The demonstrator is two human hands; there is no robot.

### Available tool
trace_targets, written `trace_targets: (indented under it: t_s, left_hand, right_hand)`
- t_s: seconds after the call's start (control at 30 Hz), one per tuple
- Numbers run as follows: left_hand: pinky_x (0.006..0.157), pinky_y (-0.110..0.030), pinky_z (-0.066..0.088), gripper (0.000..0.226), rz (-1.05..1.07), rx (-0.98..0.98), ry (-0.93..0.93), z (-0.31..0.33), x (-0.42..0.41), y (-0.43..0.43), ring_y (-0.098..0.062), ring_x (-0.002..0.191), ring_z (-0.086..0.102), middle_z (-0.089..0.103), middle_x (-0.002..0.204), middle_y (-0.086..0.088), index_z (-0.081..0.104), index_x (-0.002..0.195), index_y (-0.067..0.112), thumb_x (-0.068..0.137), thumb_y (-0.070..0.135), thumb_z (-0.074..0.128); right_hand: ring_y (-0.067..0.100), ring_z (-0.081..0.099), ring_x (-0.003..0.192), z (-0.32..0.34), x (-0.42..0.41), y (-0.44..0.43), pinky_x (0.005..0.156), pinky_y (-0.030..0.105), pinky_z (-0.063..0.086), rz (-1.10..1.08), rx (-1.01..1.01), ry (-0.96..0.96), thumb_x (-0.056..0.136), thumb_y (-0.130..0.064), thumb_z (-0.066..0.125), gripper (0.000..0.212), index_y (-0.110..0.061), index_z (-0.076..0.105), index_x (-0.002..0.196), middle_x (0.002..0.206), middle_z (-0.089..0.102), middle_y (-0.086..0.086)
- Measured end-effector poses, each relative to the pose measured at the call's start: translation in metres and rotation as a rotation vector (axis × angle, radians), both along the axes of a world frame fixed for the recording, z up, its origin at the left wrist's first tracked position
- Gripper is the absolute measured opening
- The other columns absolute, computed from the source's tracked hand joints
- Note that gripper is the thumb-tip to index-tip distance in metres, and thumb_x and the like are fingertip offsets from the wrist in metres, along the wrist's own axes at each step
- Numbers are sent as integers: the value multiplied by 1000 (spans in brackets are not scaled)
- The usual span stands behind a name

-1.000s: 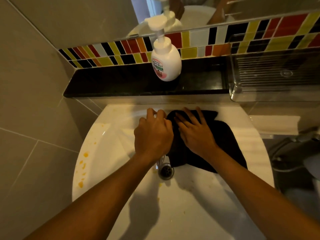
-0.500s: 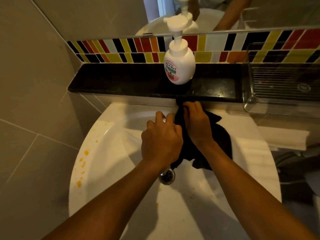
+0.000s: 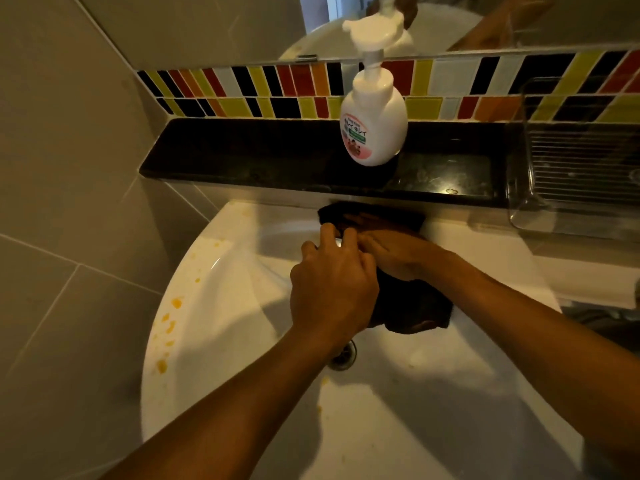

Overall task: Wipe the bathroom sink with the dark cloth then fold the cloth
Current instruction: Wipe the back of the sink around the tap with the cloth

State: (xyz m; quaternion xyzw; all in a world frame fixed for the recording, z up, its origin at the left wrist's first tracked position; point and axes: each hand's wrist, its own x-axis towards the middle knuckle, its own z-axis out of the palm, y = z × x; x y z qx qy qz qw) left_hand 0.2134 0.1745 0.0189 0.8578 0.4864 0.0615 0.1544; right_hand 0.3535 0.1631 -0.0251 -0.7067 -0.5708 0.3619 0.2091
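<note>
The white sink [image 3: 214, 327] fills the lower view and has orange-yellow spots along its left rim. The dark cloth [image 3: 414, 306] lies over the back of the basin, its far end bunched against the back rim under the ledge. My right hand [image 3: 394, 252] presses flat on the cloth, fingers pointing left along the back rim. My left hand [image 3: 332, 289] is curled around the tap at the basin's middle; only a chrome glint shows between its fingers. The drain [image 3: 346, 356] peeks out below my left wrist.
A white pump soap bottle [image 3: 374, 129] stands on the black ledge [image 3: 259, 154] just behind the sink. A clear plastic tray [image 3: 581, 174] sits at the ledge's right end. Coloured mosaic tiles and a mirror rise behind; a grey tiled wall closes the left.
My right hand slid the cloth from the basin's right side up to the back rim, then turned leftwards behind the tap. The cloth has bunched narrower. My left hand stayed on the tap.
</note>
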Motion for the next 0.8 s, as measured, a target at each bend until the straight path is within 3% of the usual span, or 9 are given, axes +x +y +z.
trace_targets:
  t_s: [0.17, 0.27, 0.33, 0.4, 0.5, 0.57, 0.73, 0.8]
  left_hand:
    - [87, -36, 52, 47, 17, 5, 0, 2, 0, 0, -25, 104, 56, 52, 131, -8, 42, 130, 17, 95, 45, 27]
    - [82, -34, 52, 42, 15, 18, -22, 2, 0, -1, -23, 97, 56, 54, 124, -7, 45, 125, 18, 96, 43, 31]
    - [80, -33, 52, 39, 24, 18, -35, 2, 0, -1, -21, 93, 56, 56, 117, -5, 47, 120, 18, 95, 43, 32]
    - [77, -33, 52, 36, 33, 22, -52, 1, 1, -1, -21, 90, 57, 56, 111, -5, 49, 118, 17, 95, 41, 35]
    - [75, -33, 51, 35, 20, 47, -68, 2, 1, -1, -21, 89, 56, 56, 111, -5, 50, 119, 15, 95, 37, 37]
    - [76, -33, 49, 33, 20, 50, -72, 2, 1, -1, -21, 92, 56, 55, 114, -5, 50, 119, 15, 95, 35, 38]
    - [78, -34, 49, 32, 24, 64, -78, 2, 3, -2, -22, 93, 58, 57, 116, -7, 51, 119, 14, 95, 32, 40]
    - [80, -40, 52, 29, 23, 67, -86, 3, 3, -3, -24, 91, 58, 59, 112, -8, 52, 116, 14, 95, 31, 40]
  right_hand:
    - [31, 22, 143, 17, -6, 13, 112, 32, 17, 11, -89, 102, 103, -20, 28, 44, -4, 26, 144, 154, 25, 16]
    - [24, 27, 141, 1, -2, 16, 111, 28, 20, 31, -33, 35, 102, -35, 33, 45, -25, 27, 146, 155, 28, 3]
    - [22, 34, 138, -19, 9, 13, 111, 30, 22, 64, -5, -62, 99, -46, 31, 45, -35, 30, 143, 153, 33, -2]
    - [19, 27, 141, -40, 22, -1, 118, 35, 17, 113, 34, -255, 95, -54, 23, 53, -38, 26, 145, 155, 27, -9]
    - [19, 22, 145, -53, 23, -34, 120, 40, 12, 114, 194, -603, 97, -49, 17, 56, -27, 36, 145, 153, 34, -4]
    - [21, 26, 144, -60, 9, -55, 119, 41, 15, -38, 244, -633, 99, -42, 23, 51, -21, 46, 139, 146, 47, 0]
    - [26, 35, 139, -78, -51, -77, 116, 43, 20, -553, 246, -503, 99, -38, 30, 45, -18, 51, 133, 141, 52, 5]
    - [25, 41, 135, -83, -82, -76, 116, 42, 19, -627, 257, -444, 98, -40, 36, 43, -19, 55, 129, 137, 56, 4]
